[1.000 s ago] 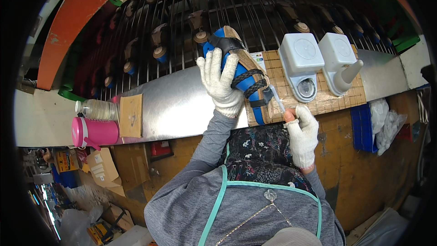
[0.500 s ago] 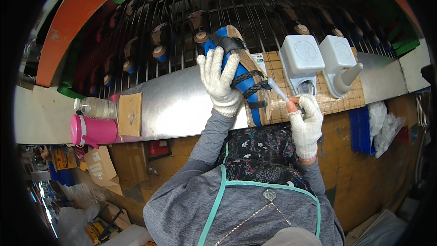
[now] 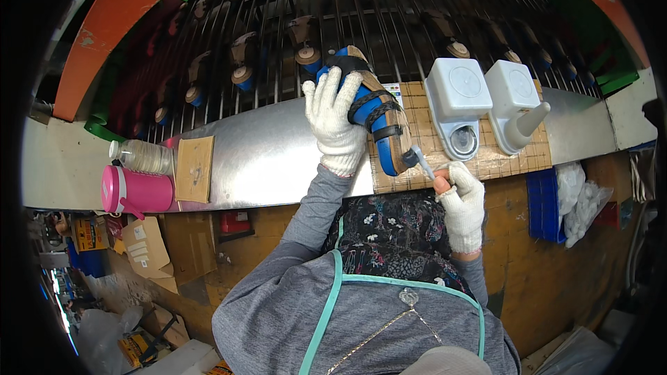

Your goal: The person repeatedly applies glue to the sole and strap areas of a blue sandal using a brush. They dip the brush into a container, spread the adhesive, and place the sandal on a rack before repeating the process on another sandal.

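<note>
A sandal (image 3: 377, 112) with black braided straps and a tan sole edge sits on a blue shoe last, tilted on its side above the bench. My left hand (image 3: 335, 118), in a white knit glove, grips it from the left with fingers spread along it; the thumb is hidden. My right hand (image 3: 461, 198) wears a similar glove with bare fingertips showing. Pinched in those fingertips is a small brush (image 3: 423, 162) with a pale handle and dark head. The brush head meets the sole edge at the sandal's near end, or lies very close to it.
Two white dispenser bottles (image 3: 458, 90) stand on a checked mat (image 3: 417, 107) at right; one has an open cup, the other a cone nozzle. Beyond the bench, a rod rack (image 3: 278, 35) carries several sandals on lasts. A pink jug (image 3: 139, 189) and cardboard piece (image 3: 194, 170) lie left.
The brush has moved nearer me, from beside the straps down to the near end of the sole. The sandal's near end has lifted slightly away from me, with my left hand still on it.
</note>
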Tool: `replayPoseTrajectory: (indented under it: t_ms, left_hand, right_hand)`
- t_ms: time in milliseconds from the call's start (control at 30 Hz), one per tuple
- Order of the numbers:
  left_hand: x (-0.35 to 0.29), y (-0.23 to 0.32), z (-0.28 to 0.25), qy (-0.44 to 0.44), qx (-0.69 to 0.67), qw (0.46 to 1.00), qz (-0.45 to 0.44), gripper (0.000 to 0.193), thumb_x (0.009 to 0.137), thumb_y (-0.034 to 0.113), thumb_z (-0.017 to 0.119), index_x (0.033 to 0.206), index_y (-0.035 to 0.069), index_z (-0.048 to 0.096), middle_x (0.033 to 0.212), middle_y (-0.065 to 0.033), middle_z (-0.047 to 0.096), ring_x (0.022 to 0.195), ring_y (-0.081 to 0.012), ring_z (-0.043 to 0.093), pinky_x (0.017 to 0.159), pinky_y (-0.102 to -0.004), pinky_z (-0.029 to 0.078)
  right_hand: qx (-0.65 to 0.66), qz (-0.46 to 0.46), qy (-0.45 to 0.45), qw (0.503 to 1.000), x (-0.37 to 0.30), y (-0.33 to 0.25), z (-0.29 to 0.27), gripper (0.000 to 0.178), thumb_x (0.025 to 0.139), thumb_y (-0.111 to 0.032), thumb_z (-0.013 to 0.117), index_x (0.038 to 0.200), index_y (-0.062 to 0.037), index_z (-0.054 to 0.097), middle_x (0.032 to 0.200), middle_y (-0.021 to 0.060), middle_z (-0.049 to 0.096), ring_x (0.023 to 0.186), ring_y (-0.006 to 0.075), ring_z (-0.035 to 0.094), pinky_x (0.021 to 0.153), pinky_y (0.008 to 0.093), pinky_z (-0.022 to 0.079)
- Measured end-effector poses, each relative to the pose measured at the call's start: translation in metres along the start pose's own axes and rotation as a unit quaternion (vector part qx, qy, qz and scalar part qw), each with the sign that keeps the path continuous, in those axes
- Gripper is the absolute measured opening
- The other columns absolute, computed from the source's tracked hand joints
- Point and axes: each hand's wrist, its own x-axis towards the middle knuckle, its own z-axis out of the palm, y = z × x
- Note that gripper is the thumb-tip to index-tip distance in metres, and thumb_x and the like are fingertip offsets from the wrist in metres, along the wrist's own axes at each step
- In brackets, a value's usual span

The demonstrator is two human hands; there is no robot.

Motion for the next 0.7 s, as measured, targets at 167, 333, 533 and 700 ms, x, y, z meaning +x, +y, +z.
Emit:
replayPoseTrajectory:
  t_ms: [167,333,533,700]
  left_hand:
    - [0.000,0.002,-0.002,-0.014,0.006,1.000,-0.004,0.059,0.066,0.023,0.088,0.123,0.018,0.073,0.130,-0.0183,0.066,0.121,-0.0401,0.062,0.114,-0.0612,0.032]
    - [0.001,0.002,-0.004,-0.015,0.009,1.000,0.003,0.059,0.066,0.022,0.088,0.123,0.019,0.073,0.130,-0.0187,0.066,0.121,-0.0402,0.062,0.114,-0.0615,0.032]
    - [0.005,-0.001,-0.007,-0.019,0.018,1.000,0.005,0.059,0.066,0.022,0.088,0.123,0.019,0.072,0.128,-0.0193,0.067,0.121,-0.0401,0.062,0.114,-0.0614,0.033]
    - [0.011,-0.001,-0.011,-0.060,0.024,0.998,-0.011,0.057,0.066,0.020,0.088,0.121,0.019,0.072,0.126,-0.0193,0.068,0.120,-0.0380,0.063,0.115,-0.0598,0.033]
  right_hand:
    - [-0.049,-0.026,0.035,0.998,0.003,-0.002,0.008,0.021,0.093,-0.015,0.070,0.091,0.0060,0.067,0.083,0.0019,0.052,0.073,0.0091,0.047,0.064,0.0257,0.039]
    - [-0.087,-0.068,0.048,0.993,0.011,-0.005,0.009,0.022,0.094,-0.015,0.070,0.092,0.0063,0.066,0.083,0.0011,0.053,0.073,0.0084,0.048,0.065,0.0245,0.039]
    - [-0.083,-0.095,0.096,0.987,0.017,-0.007,0.012,0.018,0.090,-0.011,0.075,0.096,0.0049,0.069,0.093,0.0062,0.058,0.079,0.0115,0.055,0.069,0.0252,0.046]
    - [-0.096,-0.128,0.044,0.986,0.028,-0.003,0.004,0.018,0.090,-0.010,0.075,0.096,0.0049,0.069,0.095,0.0065,0.059,0.079,0.0116,0.057,0.068,0.0258,0.047]
